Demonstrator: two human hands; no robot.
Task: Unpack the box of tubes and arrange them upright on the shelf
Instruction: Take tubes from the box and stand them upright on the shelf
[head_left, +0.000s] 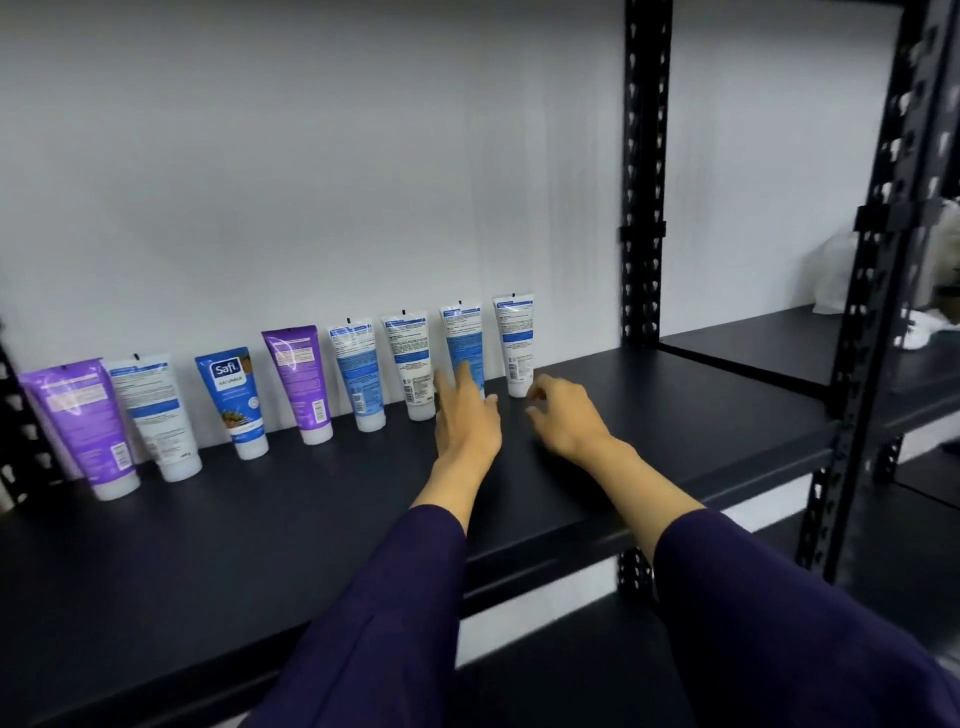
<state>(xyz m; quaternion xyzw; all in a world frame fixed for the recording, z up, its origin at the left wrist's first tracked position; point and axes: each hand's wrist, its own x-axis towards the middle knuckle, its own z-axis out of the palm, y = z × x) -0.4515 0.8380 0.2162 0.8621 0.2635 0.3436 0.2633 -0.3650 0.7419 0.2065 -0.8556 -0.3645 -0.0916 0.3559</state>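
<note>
Nine tubes (459, 344) stand cap-down along the shelf (675, 415) back; left hand (467, 415), fingers spread, touches one; right hand (563, 410) hovers loosely curled, empty; tubes look light, soft, tippy; best pinched mid-body.

Eight soft plastic squeeze tubes (363, 374) with white caps stand cap-down in a row along the back of the dark matte shelf board (260, 519): two purple ones, one blue Safi one facing front, the rest white and blue showing back labels.
</note>
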